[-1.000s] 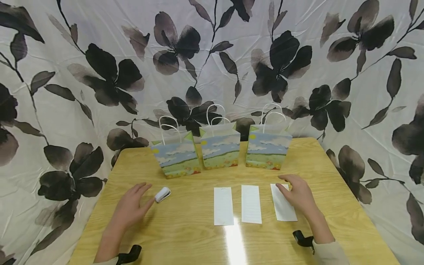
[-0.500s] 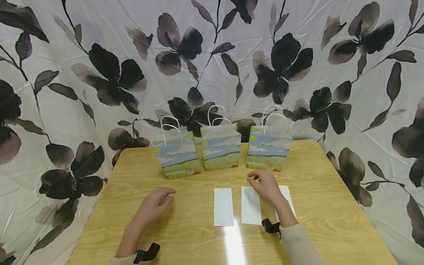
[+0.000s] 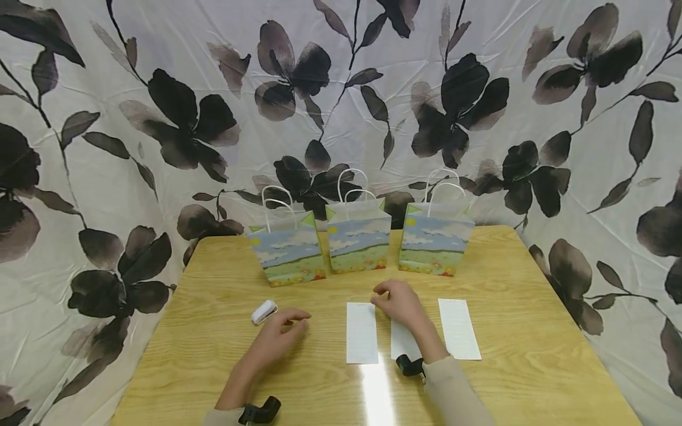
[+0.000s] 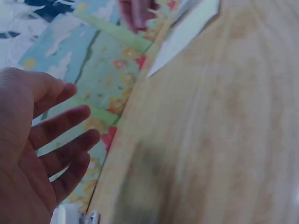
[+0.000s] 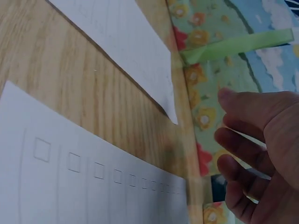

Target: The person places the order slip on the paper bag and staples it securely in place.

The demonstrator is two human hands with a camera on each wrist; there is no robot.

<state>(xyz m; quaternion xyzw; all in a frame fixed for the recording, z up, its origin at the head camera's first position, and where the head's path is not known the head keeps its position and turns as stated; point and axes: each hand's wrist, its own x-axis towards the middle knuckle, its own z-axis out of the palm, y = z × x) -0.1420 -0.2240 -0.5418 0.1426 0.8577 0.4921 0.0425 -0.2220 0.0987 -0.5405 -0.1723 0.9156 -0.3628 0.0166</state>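
Note:
My left hand (image 3: 279, 337) hovers over the table just right of a small white stapler (image 3: 264, 312), its fingers loosely bent and nothing in them. In the left wrist view the stapler (image 4: 70, 213) peeks out below the fingers. My right hand (image 3: 399, 305) is above the top of the middle paper slip (image 3: 406, 343), partly hiding it, with loosely curled fingers that hold nothing. Its fingertips reach toward the upper corner of the left paper slip (image 3: 362, 333). A third paper slip (image 3: 459, 329) lies to the right. The right wrist view shows a column of printed checkboxes on one slip (image 5: 84, 182).
Three paper gift bags with a sky-and-meadow print stand along the back: a left bag (image 3: 290, 254), a middle bag (image 3: 359, 244) and a right bag (image 3: 437, 244), all with white handles. Behind the wooden table (image 3: 202, 284) hangs a floral cloth (image 3: 213, 148).
My left hand has passed rightward over the stapler, which stays on the table. The right hand has moved left from the right slip to the middle one. The slips stay in place.

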